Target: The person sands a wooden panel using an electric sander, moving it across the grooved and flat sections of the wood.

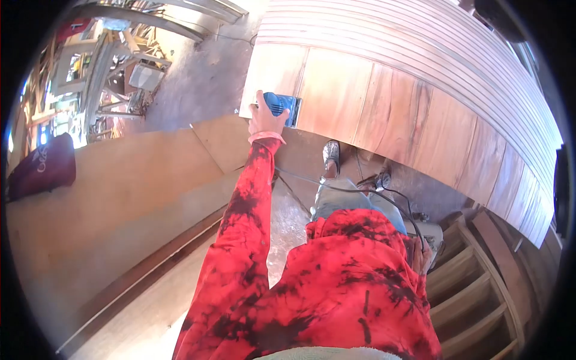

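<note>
My left hand point(266, 119) is wrapped round a blue power sander point(279, 104), at the end of my outstretched arm. The sander rests on the near left corner of a large wooden panel point(336, 84), made of flat boards with a ribbed section behind them. Low at my right side, my right hand point(422, 257) shows only in part, beside the red sleeve, and its fingers cannot be made out. A dark cord point(336, 185) runs across in front of my legs and curves down near that hand.
A plywood sheet point(138, 174) stretches along the left, with a dark red cloth point(45, 168) at its far edge. Wooden frames and scraps point(102, 72) crowd the upper left. A slatted wooden piece point(474, 294) stands at lower right. My feet are close to the panel's edge.
</note>
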Available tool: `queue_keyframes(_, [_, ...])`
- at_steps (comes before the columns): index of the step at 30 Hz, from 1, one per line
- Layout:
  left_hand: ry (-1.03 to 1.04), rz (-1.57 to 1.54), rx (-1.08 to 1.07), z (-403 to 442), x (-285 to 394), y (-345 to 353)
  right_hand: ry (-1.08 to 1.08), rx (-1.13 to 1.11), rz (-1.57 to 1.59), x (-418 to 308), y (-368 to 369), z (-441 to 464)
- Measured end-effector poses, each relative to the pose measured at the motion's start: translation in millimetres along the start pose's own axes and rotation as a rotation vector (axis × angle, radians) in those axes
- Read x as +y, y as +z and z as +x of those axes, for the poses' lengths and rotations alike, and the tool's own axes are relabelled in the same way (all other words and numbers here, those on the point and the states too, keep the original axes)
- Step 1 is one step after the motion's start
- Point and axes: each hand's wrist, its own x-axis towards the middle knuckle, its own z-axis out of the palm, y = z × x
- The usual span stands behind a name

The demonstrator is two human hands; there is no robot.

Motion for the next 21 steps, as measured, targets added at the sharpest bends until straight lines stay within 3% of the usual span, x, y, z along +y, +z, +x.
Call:
queue_keyframes(5, [-0.015, 0.021, -0.020, -36, -20, 3, -0.001, -0.022, -0.129, -9, -16, 0])
queue_keyframes(7, [0.008, 0.011, -0.029, -46, -25, 1, -0.018, -0.041, -0.319, -1, -22, -1])
queue_keyframes(14, [0.018, 0.042, -0.088, -53, 11, 1, -0.093, 0.074, -0.083, 28, -16, -22])
queue_keyframes(16, [0.040, 0.062, -0.094, -42, 25, 1, -0.069, 0.096, -0.228, 19, -15, -30])
queue_keyframes(20, [0.090, 0.049, -0.091, -6, 51, 13, 0.031, 0.127, -0.195, 29, -6, -38])
queue_keyframes(21, [0.098, 0.060, -0.082, 2, 58, 17, 0.034, 0.130, -0.066, 28, -2, -41])
